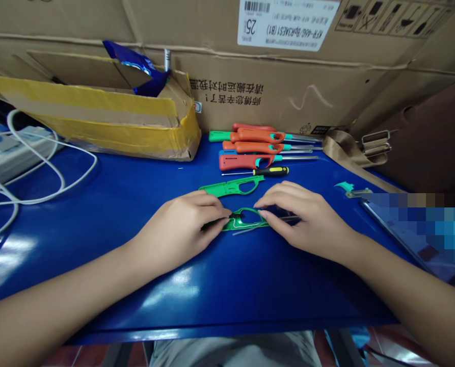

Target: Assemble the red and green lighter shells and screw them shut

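Note:
Between my hands lies a green lighter casing half (233, 223), its inner side up, with a thin pale tube (246, 229) along its lower edge. My left hand (191, 219) pinches its left end, fingers closed; the part under the palm is hidden. The thumb and forefinger of my right hand (299, 209) close on the casing's right end, beside the trigger opening. A metal rod (291, 218) shows under that palm. Just beyond, the other green casing half (233, 186) rests on the blue table. A small screwdriver (271, 172) with a black and yellow handle lies past it.
Several red and orange lighters (246, 162) are stacked at the back. A taped cardboard box (135, 125) stands back left, a white cable (55, 168) and power strip (17, 153) at left. A turquoise trigger piece (344, 186) and a tablet-like device (395, 234) lie right.

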Motion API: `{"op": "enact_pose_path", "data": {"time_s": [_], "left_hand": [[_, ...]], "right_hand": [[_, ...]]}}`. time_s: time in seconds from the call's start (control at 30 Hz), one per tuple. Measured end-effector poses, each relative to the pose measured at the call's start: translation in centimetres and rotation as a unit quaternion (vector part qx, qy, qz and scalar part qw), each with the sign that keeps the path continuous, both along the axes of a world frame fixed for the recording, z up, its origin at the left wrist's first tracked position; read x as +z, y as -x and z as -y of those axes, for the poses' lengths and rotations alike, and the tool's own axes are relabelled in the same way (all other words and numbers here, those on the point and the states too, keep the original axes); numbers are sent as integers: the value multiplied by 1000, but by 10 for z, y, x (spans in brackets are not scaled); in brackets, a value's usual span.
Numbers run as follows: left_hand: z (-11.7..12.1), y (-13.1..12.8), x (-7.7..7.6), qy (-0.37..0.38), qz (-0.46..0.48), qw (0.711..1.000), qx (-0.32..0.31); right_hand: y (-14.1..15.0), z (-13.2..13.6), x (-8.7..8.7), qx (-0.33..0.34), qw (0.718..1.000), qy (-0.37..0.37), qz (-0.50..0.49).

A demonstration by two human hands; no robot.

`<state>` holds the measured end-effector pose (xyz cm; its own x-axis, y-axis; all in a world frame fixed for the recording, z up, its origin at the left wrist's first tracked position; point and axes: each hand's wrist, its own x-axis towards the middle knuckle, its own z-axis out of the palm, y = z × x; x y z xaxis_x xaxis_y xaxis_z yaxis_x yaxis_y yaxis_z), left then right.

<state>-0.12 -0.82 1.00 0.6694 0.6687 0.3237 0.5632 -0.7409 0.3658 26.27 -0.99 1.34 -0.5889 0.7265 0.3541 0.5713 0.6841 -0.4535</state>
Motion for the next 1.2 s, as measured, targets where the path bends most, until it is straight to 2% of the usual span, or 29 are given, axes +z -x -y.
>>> {"op": "enact_pose_path", "data": {"time_s": [0.23, 0.57, 0.73, 0.93, 1.2], "left_hand": [[2, -5, -11, -8, 48, 999, -21], [5, -13, -13, 7, 95, 995, -29], [7, -14, -11, 36, 91, 995, -17], [7, -14, -11, 44, 98, 994, -18], [6, -13, -13, 28, 81, 996, -13]], "right_hand": [[7, -3, -7, 42, 999, 20, -2], [12, -3, -10, 54, 998, 34, 3], [7, -4, -10, 83, 997, -6, 5], [3, -5, -7, 83, 991, -57, 83], [1, -5, -5, 114, 986, -61, 110]]}}
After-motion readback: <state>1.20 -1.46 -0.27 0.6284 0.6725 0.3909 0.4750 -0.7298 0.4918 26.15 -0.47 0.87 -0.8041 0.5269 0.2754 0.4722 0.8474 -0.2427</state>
